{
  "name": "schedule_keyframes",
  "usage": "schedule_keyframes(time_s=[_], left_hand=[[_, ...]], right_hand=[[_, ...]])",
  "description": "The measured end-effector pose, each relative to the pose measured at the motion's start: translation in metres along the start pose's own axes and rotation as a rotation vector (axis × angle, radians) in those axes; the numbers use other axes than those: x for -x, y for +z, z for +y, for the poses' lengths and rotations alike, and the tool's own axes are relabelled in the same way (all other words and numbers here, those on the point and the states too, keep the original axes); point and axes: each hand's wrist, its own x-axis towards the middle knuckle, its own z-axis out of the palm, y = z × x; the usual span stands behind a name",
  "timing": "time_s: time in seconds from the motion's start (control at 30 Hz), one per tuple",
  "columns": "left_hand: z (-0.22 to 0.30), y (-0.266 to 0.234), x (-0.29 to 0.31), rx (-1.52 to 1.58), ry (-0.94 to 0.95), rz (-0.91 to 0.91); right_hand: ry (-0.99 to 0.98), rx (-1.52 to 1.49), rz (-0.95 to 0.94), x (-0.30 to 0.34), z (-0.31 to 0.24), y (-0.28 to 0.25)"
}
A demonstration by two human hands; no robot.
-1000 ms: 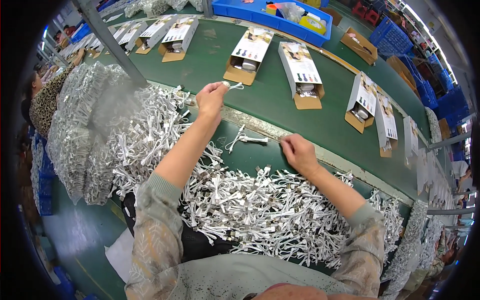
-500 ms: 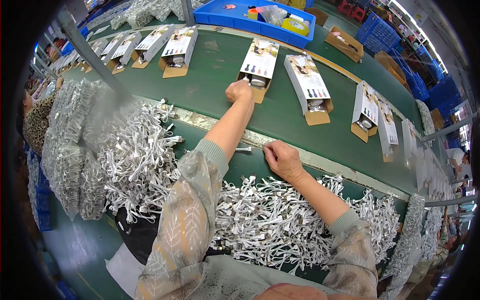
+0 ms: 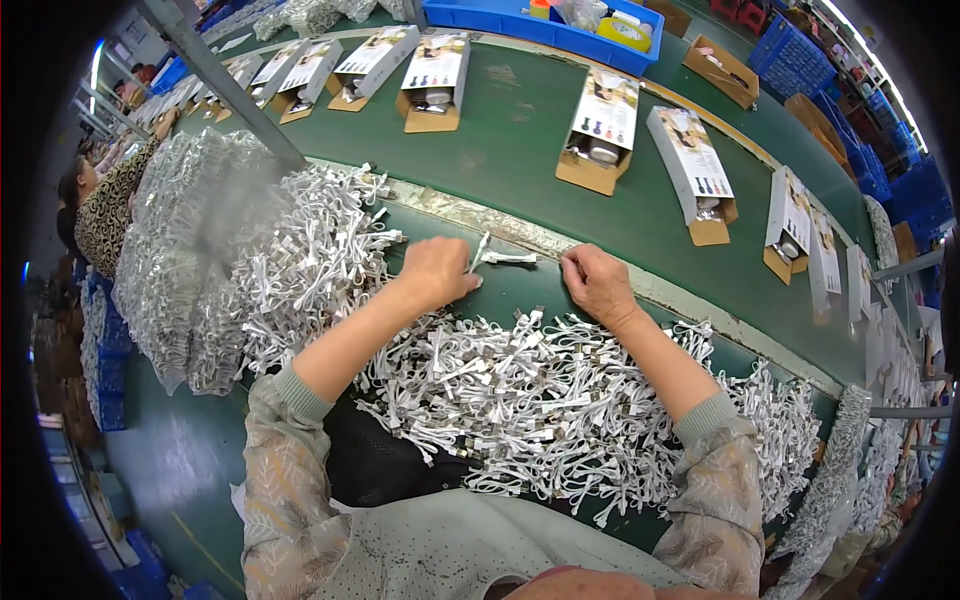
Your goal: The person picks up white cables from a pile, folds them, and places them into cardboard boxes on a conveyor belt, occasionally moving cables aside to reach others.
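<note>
We reach in with both arms from the lower edge, the patterned sleeves (image 3: 285,480) ending at the forearms. Our left forearm slants up and rightward, and the left hand (image 3: 437,272) is bent over the table (image 3: 512,295), back upward, fingers curled at the near end of a loose white cable (image 3: 512,259). That cable lies between our two hands, just beside the pale rail (image 3: 680,292). Our right forearm slants up and leftward; the right hand (image 3: 598,285) is loosely curled at the rail, right of the cable.

The left fingertips are mostly turned from us, so we cannot tell whether they grip the cable. The underside of the right hand is hidden too; we cannot tell if it holds anything. Our forearms cover parts of the cable pile (image 3: 540,400). The blue tray (image 3: 550,40) is cut off at the top, and the contents of the box (image 3: 604,110) nearest our hands are hard to make out.

Between pile and rail runs a narrow bare strip of table. Beyond the rail, the green belt (image 3: 500,130) has a wide open stretch left of that box. The bagged cables (image 3: 185,260) and the post (image 3: 215,75) bound our left side.
</note>
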Motion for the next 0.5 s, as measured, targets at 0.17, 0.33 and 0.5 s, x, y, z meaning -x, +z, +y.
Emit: schedule_keyframes(time_s=[0.17, 0.33, 0.5], left_hand=[[-0.017, 0.000, -0.005, 0.185, -0.062, 0.134], [-0.021, -0.020, -0.067, 0.256, -0.064, 0.389], [-0.039, -0.019, -0.154, 0.331, -0.339, 0.434]], right_hand=[[-0.011, -0.021, 0.010, 0.000, -0.001, 0.002], [0.005, -0.004, -0.001, 0.002, -0.001, -0.003], [0.004, -0.030, -0.008, 0.000, -0.005, 0.000]])
